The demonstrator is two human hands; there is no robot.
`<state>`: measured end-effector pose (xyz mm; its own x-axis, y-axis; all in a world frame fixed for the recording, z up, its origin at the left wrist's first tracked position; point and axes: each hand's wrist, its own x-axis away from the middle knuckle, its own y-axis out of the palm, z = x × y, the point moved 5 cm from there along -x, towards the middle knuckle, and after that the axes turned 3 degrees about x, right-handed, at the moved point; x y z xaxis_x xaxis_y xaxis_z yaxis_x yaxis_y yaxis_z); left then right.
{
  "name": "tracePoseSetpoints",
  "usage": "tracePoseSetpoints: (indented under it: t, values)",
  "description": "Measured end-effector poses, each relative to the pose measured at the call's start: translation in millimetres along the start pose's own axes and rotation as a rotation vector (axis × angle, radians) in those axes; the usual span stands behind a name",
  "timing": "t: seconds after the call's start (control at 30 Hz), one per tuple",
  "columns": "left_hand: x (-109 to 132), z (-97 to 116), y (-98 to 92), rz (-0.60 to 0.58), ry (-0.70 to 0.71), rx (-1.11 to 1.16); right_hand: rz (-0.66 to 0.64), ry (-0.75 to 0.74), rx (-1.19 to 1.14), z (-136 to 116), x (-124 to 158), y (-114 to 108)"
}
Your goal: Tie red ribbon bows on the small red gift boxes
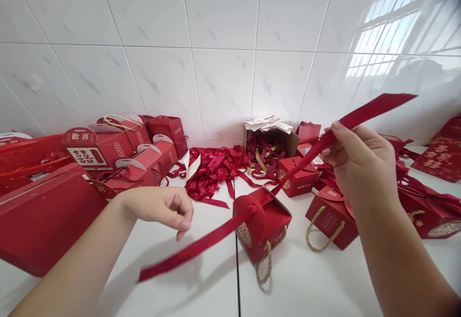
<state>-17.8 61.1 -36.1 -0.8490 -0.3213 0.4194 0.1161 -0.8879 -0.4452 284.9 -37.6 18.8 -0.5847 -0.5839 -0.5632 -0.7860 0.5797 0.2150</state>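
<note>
A small red gift box with gold rope handles stands on the table in front of me, turned at an angle. A dark red ribbon passes through its top, with one end stretching out to the lower left and the other rising to the upper right. My right hand pinches the upper part of the ribbon between thumb and fingers, above the box. My left hand hovers left of the box, fingers loosely curled and holding nothing, apart from the ribbon's left end.
A heap of red ribbons lies by the tiled wall, beside an open carton of ribbons and cards. Several red boxes stand at left near a red basket. More tied boxes stand at right.
</note>
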Motion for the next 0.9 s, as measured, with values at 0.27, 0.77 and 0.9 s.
tracePoseSetpoints:
  t: [0.27,0.77,0.9]
  values:
    - [-16,15,24.2,0.148,-0.093,-0.173,0.030,-0.031,0.032,-1,2,2]
    - [-23,-7,13.2,-0.039,0.076,0.230,-0.074,0.113,-0.242,6,-10,2]
    - [3,12,-5.7,0.217,0.167,0.444,-0.143,0.111,-0.287,5,-9,5]
